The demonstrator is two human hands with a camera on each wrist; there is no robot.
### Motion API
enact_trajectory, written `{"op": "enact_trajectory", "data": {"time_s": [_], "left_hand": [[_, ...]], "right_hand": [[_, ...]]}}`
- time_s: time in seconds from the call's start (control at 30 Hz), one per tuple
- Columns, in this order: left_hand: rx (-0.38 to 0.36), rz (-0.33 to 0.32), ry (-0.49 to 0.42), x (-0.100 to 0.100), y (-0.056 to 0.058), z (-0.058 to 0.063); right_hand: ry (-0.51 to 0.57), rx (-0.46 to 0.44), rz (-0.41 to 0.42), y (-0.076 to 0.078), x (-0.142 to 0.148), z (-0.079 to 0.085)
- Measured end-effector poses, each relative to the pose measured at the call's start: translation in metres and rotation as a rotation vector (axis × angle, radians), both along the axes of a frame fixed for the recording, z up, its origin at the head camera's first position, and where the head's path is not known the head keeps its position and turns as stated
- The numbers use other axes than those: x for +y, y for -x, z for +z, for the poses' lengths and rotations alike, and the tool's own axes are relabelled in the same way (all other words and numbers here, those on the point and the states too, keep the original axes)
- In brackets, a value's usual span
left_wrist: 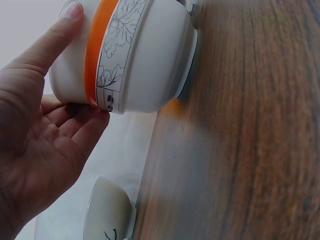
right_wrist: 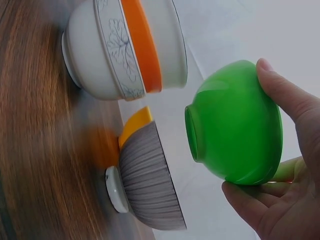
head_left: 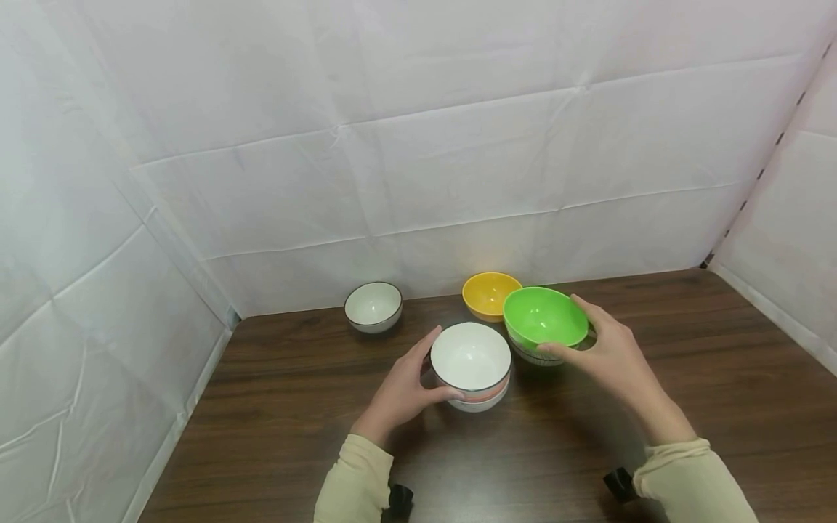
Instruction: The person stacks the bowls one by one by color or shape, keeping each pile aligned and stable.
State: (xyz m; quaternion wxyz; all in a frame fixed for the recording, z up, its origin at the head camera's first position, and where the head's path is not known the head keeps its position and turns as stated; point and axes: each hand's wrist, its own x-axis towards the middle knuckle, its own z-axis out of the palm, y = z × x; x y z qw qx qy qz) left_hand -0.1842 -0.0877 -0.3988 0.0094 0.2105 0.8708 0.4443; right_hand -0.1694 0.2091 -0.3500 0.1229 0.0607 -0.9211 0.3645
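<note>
My left hand [head_left: 404,388] grips the side of a white bowl [head_left: 471,354] with a dark rim. In the left wrist view, the white bowl stack [left_wrist: 155,60] stands on the table and shows an orange band above a leaf-patterned band. My right hand [head_left: 617,359] holds a green bowl [head_left: 546,314] by its rim and side, thumb on one side and fingers opposite. The green bowl hangs in the air above a grey striped bowl [right_wrist: 147,177], which is mostly hidden under it in the head view. The two are apart.
A yellow bowl [head_left: 490,294] stands at the back, just behind the green one. Further left, a whitish bowl [head_left: 373,305] with a dark rim stands near the white sheet wall [head_left: 425,174]. Everything rests on a dark wooden table [head_left: 294,407].
</note>
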Motion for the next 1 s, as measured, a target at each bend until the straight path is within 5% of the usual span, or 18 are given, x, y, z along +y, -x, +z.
{"op": "enact_trajectory", "data": {"time_s": [1.0], "left_hand": [[0.007, -0.017, -0.035, -0.001, -0.001, 0.0]], "right_hand": [[0.111, 0.089, 0.068, -0.007, -0.031, -0.005]]}}
